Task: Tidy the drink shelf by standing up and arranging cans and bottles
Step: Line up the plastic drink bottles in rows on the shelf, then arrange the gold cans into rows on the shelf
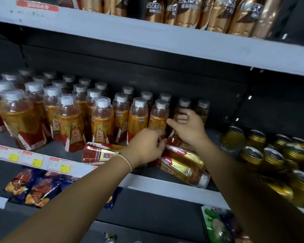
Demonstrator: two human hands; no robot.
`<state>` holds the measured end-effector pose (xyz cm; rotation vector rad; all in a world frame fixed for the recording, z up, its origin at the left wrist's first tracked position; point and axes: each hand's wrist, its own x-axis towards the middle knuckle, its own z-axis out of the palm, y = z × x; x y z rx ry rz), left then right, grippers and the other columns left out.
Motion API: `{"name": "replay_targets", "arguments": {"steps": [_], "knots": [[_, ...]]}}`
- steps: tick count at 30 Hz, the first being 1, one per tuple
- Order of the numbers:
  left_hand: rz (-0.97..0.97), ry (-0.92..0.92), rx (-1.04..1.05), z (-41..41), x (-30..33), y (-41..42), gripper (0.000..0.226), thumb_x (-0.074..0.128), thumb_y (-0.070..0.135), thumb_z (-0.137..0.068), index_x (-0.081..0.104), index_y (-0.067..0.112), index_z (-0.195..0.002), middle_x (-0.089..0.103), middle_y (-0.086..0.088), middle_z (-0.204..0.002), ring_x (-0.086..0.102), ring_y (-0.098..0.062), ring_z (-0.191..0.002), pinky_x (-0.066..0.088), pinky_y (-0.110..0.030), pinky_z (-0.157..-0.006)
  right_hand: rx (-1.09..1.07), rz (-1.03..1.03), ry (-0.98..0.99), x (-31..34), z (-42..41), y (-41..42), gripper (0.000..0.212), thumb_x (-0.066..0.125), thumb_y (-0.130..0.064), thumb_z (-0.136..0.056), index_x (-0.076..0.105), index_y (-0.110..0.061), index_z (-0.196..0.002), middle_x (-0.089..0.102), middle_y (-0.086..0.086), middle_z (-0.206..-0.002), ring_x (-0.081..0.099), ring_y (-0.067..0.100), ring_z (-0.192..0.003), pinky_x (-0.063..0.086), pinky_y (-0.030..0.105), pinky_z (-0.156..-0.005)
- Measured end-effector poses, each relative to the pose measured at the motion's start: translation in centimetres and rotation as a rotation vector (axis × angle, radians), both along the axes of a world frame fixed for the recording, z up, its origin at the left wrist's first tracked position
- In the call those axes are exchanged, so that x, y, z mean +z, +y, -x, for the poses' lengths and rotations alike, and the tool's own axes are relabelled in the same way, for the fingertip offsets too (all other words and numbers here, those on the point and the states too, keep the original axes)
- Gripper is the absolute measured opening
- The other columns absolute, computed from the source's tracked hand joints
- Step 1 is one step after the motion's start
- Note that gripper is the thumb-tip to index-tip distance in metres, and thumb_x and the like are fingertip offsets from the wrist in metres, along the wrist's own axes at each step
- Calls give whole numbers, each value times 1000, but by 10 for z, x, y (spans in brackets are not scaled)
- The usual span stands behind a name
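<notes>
Rows of orange-and-red energy drink bottles (102, 120) with white caps stand on the middle shelf (165, 188). Near the shelf's front edge, several of the same bottles lie on their sides: one (98, 154) points left and two (182, 170) lie with caps towards the lower right. My right hand (188, 128) grips a tilted bottle (174, 141) at mid-body, beside the last upright row. My left hand (146, 146) is back-up over the fallen pile. Its fingers curl onto a bottle there, but the hand hides which one.
Gold cans (253, 155) crowd the same shelf to the right, some tipped. Bronze coffee bottles (188, 13) fill the shelf above. Snack packets (33, 186) lie on the shelf below. Price tags (32, 159) line the shelf's front edge.
</notes>
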<state>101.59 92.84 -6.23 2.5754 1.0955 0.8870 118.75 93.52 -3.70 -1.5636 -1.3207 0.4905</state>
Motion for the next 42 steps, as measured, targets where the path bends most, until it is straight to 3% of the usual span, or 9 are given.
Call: {"name": "replay_targets", "arguments": {"steps": [5,8,11,14,19,23,30,34,42], "knots": [[-87,-46,-123,-47,11,-25,27,55,26,-92,65,9,-111,64,-9,-105,59,-24,-97,52,-38,-83,-172,-99,-20,23,-50,-65,31,73,-24,-92,65,-16,-121,68,-3,-106,65,2,-91,51,10,-76],[-64,22,-210,-80,12,-46,29,57,30,-91,62,10,-111,62,-10,-109,59,-26,-101,51,-38,-83,-284,-118,-69,31,-85,-106,24,67,-12,-95,69,-7,-119,71,8,-105,69,18,-87,50,18,-80],[-65,121,-282,-111,9,-63,30,58,38,-91,60,12,-106,60,-8,-104,57,-25,-97,49,-37,-78,-347,-92,-111,30,-118,-142,23,63,-6,-96,70,-3,-117,70,8,-103,66,16,-86,51,21,-80],[-47,252,-337,-138,5,-72,45,63,51,-85,59,18,-116,58,-5,-108,56,-22,-98,50,-35,-80,-306,-30,-178,19,-145,-165,21,61,1,-95,70,-2,-114,70,9,-104,67,17,-90,56,22,-79],[-82,459,-304,-179,1,-81,60,67,61,-75,57,24,-121,61,-3,-114,59,-23,-101,50,-34,-84,-120,95,-327,-8,-179,-179,25,64,1,-91,70,-7,-114,66,-5,-95,63,11,-92,53,26,-82],[-86,531,-263,-202,-3,-87,56,69,56,-75,59,25,-120,64,-3,-114,60,-25,-103,46,-33,-84,7,236,-506,-19,-200,-184,39,69,-9,-89,67,-18,-127,68,-3,-120,62,10,-111,50,21,-95],[-8,529,-194,-221,-15,-91,60,74,48,-71,57,23,-122,63,-4,-109,61,-24,-97,51,-33,-83,173,390,-813,-34,-225,-186,76,80,-26,-79,47,-22,-148,52,0,-143,51,21,-129,44,36,-109],[33,510,-175,-227,-19,-90,57,74,43,-68,56,24,-120,64,-2,-105,61,-22,-94,52,-32,-80,178,365,-930,-43,-231,-185,71,78,-31,-78,49,-21,-142,56,4,-135,53,28,-123,46,43,-104],[100,448,-149,-229,-24,-83,64,76,41,-70,53,26,-128,62,-1,-109,58,-18,-95,51,-32,-85,130,345,-952,-42,-234,-179,59,79,-35,-75,57,-23,-128,61,0,-124,58,23,-112,51,40,-95]]}}
